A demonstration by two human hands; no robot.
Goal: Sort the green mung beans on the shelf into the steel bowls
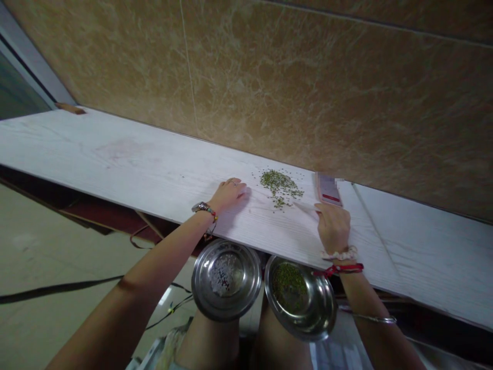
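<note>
A loose patch of small green beans (280, 186) lies spread on the white wood-grain counter (162, 164), with some stray beans around its edges. To the left of the patch, my left hand (229, 194) is over the counter, its fingers stretched out and nothing seen in them. My right hand (334, 223) is closed on a thin pale flat piece (307, 207), whose tip reaches the lower right edge of the beans. On my lap stand two steel bowls. Green beans lie in the right bowl (321, 308); the left bowl (202, 298) holds whitish and dark bits.
A phone (329, 189) lies against the wall just beyond my right hand. The tan marbled wall (246, 77) runs along the counter's back edge. A small brown block (70, 108) sits at the far left corner. Dark straps (77, 288) cross the space at lower left.
</note>
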